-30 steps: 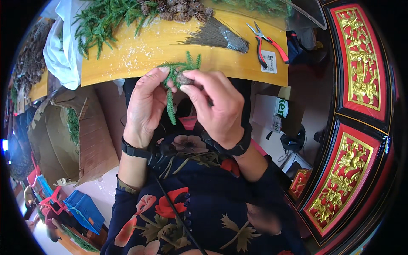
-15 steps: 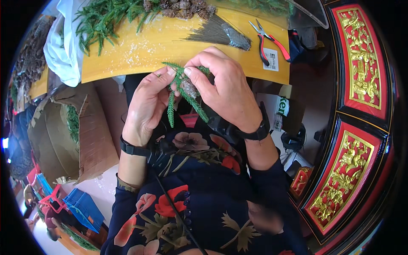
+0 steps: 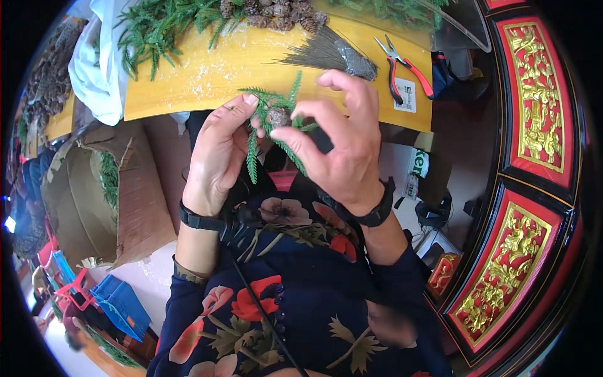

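Soft, fairly bright light covers the counter (image 3: 251,72) beyond the left hand (image 3: 220,141) and the right hand (image 3: 345,138). Under the counter's near edge it turns dim, and shadow swallows detail between the hands and lower down. Far out to the left of the left hand, a small white glare (image 3: 9,224) burns out. Well to the right of the right hand, gold carvings (image 3: 539,97) catch bright highlights. The left hand looks reasonably sharp; the right hand's fingertips are slightly blurred. Fisheye distortion bends straight edges outward, toward a black rim.
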Demonstrator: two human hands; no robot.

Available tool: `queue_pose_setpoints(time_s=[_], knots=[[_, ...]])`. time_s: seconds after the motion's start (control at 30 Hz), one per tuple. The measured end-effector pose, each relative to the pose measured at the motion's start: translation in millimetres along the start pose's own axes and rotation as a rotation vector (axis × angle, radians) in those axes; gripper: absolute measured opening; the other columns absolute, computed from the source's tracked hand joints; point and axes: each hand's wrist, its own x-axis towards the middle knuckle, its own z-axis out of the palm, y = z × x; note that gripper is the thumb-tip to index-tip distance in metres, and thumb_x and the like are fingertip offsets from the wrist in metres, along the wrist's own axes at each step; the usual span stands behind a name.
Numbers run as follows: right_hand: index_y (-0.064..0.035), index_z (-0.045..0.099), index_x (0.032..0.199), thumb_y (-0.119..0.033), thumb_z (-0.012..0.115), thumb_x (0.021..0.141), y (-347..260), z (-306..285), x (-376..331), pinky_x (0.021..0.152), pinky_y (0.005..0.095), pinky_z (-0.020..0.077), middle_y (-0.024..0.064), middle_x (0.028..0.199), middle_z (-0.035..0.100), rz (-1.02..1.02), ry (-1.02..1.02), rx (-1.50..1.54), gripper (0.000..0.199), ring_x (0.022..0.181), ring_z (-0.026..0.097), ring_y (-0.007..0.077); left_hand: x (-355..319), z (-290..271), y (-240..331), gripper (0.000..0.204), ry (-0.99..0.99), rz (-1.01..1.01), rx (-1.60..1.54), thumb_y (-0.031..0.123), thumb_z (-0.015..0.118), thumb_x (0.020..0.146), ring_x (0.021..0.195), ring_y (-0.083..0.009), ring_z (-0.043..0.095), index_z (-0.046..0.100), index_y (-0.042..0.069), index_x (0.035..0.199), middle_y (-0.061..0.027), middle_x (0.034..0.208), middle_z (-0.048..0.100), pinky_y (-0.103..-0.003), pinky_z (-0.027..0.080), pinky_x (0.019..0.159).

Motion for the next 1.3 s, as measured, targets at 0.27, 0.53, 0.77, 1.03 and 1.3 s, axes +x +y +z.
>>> queue_pose_setpoints(time_s=[0.27, 0.53, 0.77, 1.03, 1.3], knots=[[-0.0049, 0.062, 0.091, -0.016, 0.080, 0.066, -3, 18, -9, 0.088, 0.0424, 0.0426, 0.0148, 0.114, 0.054, 0.060, -0.027, -0.102, 0.033, 0.106, 0.052, 0.0342, 0, -3, 0, 0.013, -0.028, 0.077, 0.012, 0.015, 0.057, 0.094, 0.064, -0.0097, 0.053, 0.059, 0.002, 0.096, -0.0013, 0.076, 0.058, -0.021, 0.044, 0.061], [-0.0038, 0.060, 0.097, -0.012, 0.077, 0.069, 1, 30, -13, 0.089, 0.0429, 0.0424, 0.0145, 0.115, 0.056, 0.050, 0.058, -0.019, 0.034, 0.108, 0.052, 0.0346, -2, -1, 3, 0.013, -0.026, 0.096, -0.022, 0.015, 0.058, 0.093, 0.064, -0.0101, 0.054, 0.059, 0.002, 0.096, -0.0016, 0.075, 0.059, -0.021, 0.044, 0.060], [-0.0049, 0.060, 0.095, -0.007, 0.076, 0.067, 2, 32, -15, 0.087, 0.0404, 0.0429, 0.0120, 0.113, 0.058, -0.084, 0.124, -0.098, 0.032, 0.105, 0.056, 0.0320, -3, 1, -1, 0.012, -0.006, 0.117, -0.048, 0.014, 0.058, 0.093, 0.064, -0.0101, 0.055, 0.060, 0.002, 0.097, -0.0017, 0.075, 0.059, -0.020, 0.044, 0.060], [-0.0056, 0.061, 0.094, -0.005, 0.076, 0.064, 3, 30, -18, 0.085, 0.0386, 0.0433, 0.0107, 0.109, 0.060, -0.083, 0.128, -0.100, 0.034, 0.101, 0.059, 0.0296, -2, 1, -4, 0.011, 0.011, 0.066, -0.085, 0.012, 0.058, 0.093, 0.066, -0.0094, 0.055, 0.061, 0.003, 0.097, -0.0015, 0.074, 0.059, -0.020, 0.044, 0.061], [-0.0045, 0.063, 0.093, -0.001, 0.074, 0.063, -2, 31, -22, 0.076, 0.0357, 0.0493, 0.0131, 0.104, 0.062, 0.010, 0.177, 0.021, 0.032, 0.091, 0.062, 0.0293, -3, 8, -17, 0.012, -0.002, 0.291, 0.011, 0.007, 0.059, 0.092, 0.069, -0.0073, 0.055, 0.062, 0.001, 0.102, -0.0008, 0.079, 0.061, -0.019, 0.045, 0.064]])
